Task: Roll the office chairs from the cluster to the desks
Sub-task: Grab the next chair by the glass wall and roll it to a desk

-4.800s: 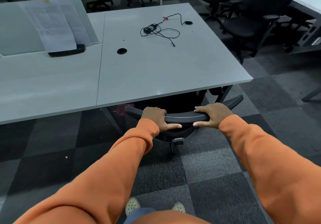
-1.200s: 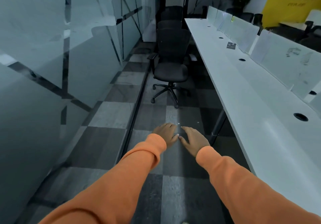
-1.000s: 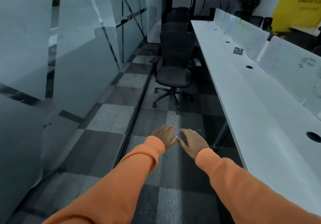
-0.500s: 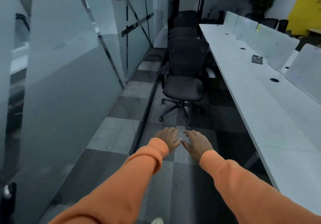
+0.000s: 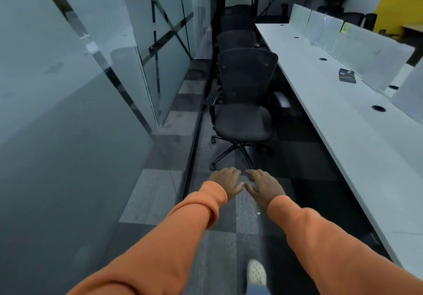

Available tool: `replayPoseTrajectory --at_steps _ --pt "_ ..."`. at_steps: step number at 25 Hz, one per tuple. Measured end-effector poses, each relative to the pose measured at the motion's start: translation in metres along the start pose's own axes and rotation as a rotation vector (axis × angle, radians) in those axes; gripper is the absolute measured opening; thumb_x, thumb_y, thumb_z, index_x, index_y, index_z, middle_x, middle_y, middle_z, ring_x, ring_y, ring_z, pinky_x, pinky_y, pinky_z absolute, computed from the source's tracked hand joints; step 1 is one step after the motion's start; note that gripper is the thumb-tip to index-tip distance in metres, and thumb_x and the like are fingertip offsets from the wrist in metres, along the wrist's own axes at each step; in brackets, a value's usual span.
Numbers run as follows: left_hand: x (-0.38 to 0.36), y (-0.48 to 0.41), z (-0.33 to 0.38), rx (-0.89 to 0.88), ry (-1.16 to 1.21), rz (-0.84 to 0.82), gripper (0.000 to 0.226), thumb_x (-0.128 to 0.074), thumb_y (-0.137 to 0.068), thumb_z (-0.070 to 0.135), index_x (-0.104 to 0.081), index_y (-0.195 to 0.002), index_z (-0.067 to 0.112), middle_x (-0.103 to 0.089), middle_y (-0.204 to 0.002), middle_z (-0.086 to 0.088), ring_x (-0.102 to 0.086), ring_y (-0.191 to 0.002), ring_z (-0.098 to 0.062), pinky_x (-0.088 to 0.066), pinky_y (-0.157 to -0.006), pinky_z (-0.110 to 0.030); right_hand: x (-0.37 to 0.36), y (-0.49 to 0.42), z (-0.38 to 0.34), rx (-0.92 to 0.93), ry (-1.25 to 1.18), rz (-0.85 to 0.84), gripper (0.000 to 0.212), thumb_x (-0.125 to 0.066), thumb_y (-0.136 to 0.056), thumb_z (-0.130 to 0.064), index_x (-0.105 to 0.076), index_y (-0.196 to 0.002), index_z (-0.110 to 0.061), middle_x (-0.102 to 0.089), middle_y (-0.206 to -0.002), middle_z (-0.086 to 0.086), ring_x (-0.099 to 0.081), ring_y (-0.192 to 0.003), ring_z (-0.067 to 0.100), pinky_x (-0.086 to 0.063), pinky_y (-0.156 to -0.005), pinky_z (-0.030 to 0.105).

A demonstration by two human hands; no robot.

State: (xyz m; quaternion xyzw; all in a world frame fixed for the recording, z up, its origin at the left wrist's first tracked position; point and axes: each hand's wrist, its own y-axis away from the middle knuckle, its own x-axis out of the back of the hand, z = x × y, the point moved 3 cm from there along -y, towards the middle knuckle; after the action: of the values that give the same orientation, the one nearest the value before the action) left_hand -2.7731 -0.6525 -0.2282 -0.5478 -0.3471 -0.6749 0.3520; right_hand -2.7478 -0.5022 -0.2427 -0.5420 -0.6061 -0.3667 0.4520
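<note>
A black mesh-back office chair (image 5: 243, 102) faces me in the aisle, its seat toward me and its star base on the carpet. Behind it stands a row of more black chairs (image 5: 236, 39), one after another. A long white desk (image 5: 338, 120) runs along the right. My left hand (image 5: 225, 183) and my right hand (image 5: 263, 185) are stretched out side by side, palms down, fingers relaxed, thumbs nearly touching. Both hold nothing and hang just short of the nearest chair's base.
A frosted glass wall (image 5: 75, 93) lines the left side, with a dark floor track (image 5: 192, 157) beside it. White divider screens (image 5: 370, 56) and a dark booklet (image 5: 347, 75) sit on the desk. My shoe (image 5: 256, 271) shows at the bottom.
I have left the chair pushed under the earlier desk, turned into this aisle and walked closer to the chair row. My empty hands stay held out in front.
</note>
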Motion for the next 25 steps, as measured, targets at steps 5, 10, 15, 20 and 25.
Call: replayPoseTrajectory --at_steps 5,10,15,20,25 --pt "-0.008 -0.065 -0.022 0.004 -0.005 -0.036 0.05 -0.037 -0.102 0.04 -0.043 -0.141 0.011 -0.048 -0.143 -0.008 -0.046 -0.129 -0.025 -0.042 -0.101 -0.043 -0.008 -0.068 0.024 -0.004 -0.008 -0.016 0.051 -0.045 -0.099 -0.046 -0.042 -0.143 -0.02 -0.055 -0.131 -0.003 -0.049 -0.121 0.014 -0.038 -0.104 0.029" --pt "-0.002 -0.159 -0.063 0.085 0.063 -0.046 0.047 -0.038 -0.101 0.036 -0.047 -0.139 0.009 -0.049 -0.143 -0.008 -0.047 -0.13 -0.025 -0.042 -0.101 -0.044 -0.012 -0.171 0.055 -0.001 -0.045 -0.056 0.051 -0.043 -0.1 -0.046 -0.04 -0.144 -0.022 -0.052 -0.135 -0.003 -0.048 -0.125 0.014 -0.04 -0.103 0.03" --pt "0.016 -0.246 -0.088 0.183 0.216 0.017 0.041 -0.04 -0.1 0.034 -0.052 -0.133 0.014 -0.057 -0.133 -0.006 -0.054 -0.12 -0.026 -0.046 -0.095 -0.043 -0.002 -0.259 0.085 0.028 -0.063 -0.089 0.05 -0.041 -0.101 -0.045 -0.04 -0.145 -0.021 -0.051 -0.138 -0.001 -0.045 -0.128 0.016 -0.039 -0.104 0.03" --pt "0.032 -0.31 -0.109 0.192 0.24 0.026 0.038 -0.042 -0.098 0.032 -0.055 -0.13 0.016 -0.059 -0.13 -0.004 -0.055 -0.118 -0.025 -0.046 -0.094 -0.041 0.005 -0.328 0.107 0.034 -0.074 -0.086 0.048 -0.043 -0.099 -0.046 -0.044 -0.141 -0.023 -0.053 -0.134 -0.003 -0.047 -0.125 0.015 -0.041 -0.102 0.03" --pt "0.042 -0.378 -0.148 0.19 0.271 0.034 0.04 -0.042 -0.099 0.032 -0.053 -0.133 0.016 -0.057 -0.135 -0.003 -0.054 -0.12 -0.023 -0.046 -0.096 -0.04 0.005 -0.401 0.119 0.041 -0.083 -0.08 0.045 -0.044 -0.099 -0.046 -0.046 -0.138 -0.025 -0.055 -0.132 -0.004 -0.048 -0.124 0.015 -0.041 -0.102 0.031"
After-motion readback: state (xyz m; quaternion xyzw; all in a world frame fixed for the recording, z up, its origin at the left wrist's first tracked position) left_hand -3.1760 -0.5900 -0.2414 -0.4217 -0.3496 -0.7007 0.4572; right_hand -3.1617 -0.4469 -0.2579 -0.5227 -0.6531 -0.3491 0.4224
